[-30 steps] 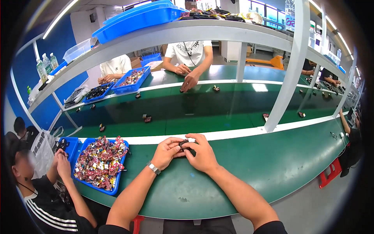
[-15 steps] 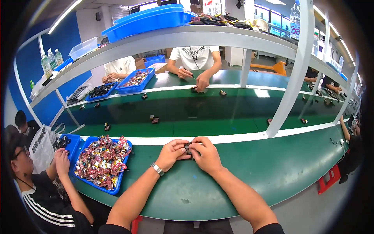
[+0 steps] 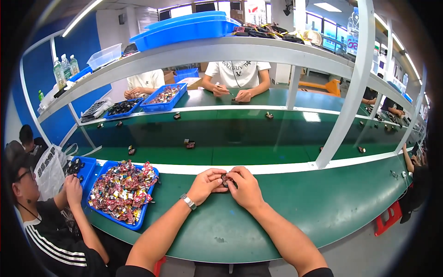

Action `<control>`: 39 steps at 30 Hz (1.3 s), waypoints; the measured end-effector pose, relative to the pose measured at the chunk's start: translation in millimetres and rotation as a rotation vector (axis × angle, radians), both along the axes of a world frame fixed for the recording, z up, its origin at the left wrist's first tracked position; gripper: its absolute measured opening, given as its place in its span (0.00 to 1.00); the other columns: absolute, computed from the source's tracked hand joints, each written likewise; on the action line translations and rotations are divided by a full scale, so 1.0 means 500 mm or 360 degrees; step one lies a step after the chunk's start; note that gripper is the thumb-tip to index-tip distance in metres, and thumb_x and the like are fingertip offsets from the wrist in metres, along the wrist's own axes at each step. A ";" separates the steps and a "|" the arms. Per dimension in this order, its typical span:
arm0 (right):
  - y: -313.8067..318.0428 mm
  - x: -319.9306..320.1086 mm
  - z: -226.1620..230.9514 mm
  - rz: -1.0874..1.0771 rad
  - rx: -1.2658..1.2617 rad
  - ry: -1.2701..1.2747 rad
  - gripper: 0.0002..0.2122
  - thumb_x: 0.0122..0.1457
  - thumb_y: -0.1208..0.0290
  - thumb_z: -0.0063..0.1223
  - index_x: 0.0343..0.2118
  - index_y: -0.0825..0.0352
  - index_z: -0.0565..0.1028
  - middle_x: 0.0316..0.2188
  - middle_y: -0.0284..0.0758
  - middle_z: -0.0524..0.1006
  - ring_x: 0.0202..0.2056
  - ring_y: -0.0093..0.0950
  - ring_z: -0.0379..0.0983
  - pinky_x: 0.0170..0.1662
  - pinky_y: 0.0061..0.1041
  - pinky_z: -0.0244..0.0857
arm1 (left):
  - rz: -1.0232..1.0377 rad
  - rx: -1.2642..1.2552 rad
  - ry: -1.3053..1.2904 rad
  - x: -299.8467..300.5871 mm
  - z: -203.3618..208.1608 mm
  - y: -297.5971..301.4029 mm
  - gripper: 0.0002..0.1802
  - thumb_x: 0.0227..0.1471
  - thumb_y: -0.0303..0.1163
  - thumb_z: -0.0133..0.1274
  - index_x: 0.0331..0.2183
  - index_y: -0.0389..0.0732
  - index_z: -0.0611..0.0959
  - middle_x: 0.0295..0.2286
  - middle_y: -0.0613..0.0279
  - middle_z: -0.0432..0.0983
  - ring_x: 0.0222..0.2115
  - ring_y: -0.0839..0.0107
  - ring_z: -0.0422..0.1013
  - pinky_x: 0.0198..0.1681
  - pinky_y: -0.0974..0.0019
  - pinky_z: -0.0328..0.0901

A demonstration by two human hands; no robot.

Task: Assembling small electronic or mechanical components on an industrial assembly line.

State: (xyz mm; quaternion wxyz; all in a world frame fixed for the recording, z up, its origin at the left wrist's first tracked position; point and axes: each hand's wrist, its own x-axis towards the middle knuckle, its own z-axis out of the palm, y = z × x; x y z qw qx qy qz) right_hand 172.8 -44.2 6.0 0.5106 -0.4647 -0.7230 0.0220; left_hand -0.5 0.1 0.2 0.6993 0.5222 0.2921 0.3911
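Note:
Both my hands meet over the green bench, close to its white far edge strip. Between the fingertips is a small dark electronic part, with a little reddish-brown showing; fingers cover most of it. My left hand, below a metal-banded watch, pinches the part from its left side. Thumb and fingers of my right hand are closed on it from the right. Left of my forearm stands a blue tray, heaped with small red circuit boards with white and yellow pieces.
Beyond the strip, a dark green conveyor carries scattered small parts. A white post and overhead shelf stand ahead. One co-worker sits at my left beside a smaller blue tray; another works across the conveyor.
The view has shifted slightly. My hands stay together on the part, its visible side now looking more reddish-brown. The co-worker opposite has drawn one hand back from the conveyor edge.

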 end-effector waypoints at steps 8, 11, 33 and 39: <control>-0.002 -0.001 0.003 -0.0045 0.0138 -0.0158 0.06 0.49 0.77 0.59 0.31 0.64 0.78 0.33 0.30 0.74 0.35 0.29 0.73 0.33 0.28 0.71 | 0.0010 -0.0011 0.0075 0.001 0.007 -0.004 0.15 0.59 0.20 0.45 0.48 0.33 0.71 0.43 0.55 0.74 0.42 0.68 0.75 0.45 0.63 0.74; -0.004 -0.007 0.002 -0.0081 0.0180 -0.0150 0.06 0.48 0.77 0.61 0.30 0.64 0.79 0.32 0.31 0.75 0.33 0.29 0.74 0.32 0.27 0.72 | 0.0022 0.0002 0.0096 0.001 0.006 -0.005 0.15 0.58 0.20 0.44 0.48 0.33 0.72 0.43 0.55 0.75 0.41 0.68 0.75 0.45 0.63 0.74; -0.004 -0.009 0.000 -0.0051 0.0044 -0.0013 0.08 0.46 0.78 0.62 0.31 0.64 0.78 0.33 0.32 0.74 0.35 0.31 0.74 0.34 0.27 0.71 | 0.0189 0.0133 0.0139 0.015 -0.002 -0.011 0.11 0.57 0.23 0.49 0.43 0.33 0.75 0.39 0.55 0.77 0.36 0.71 0.76 0.36 0.70 0.75; -0.001 0.000 0.000 0.0150 -0.0362 0.0398 0.08 0.52 0.78 0.59 0.35 0.69 0.76 0.33 0.37 0.76 0.29 0.28 0.77 0.34 0.25 0.72 | 0.0257 0.0319 0.0258 0.018 -0.019 -0.005 0.10 0.57 0.23 0.50 0.42 0.32 0.75 0.37 0.55 0.78 0.36 0.73 0.76 0.31 0.73 0.74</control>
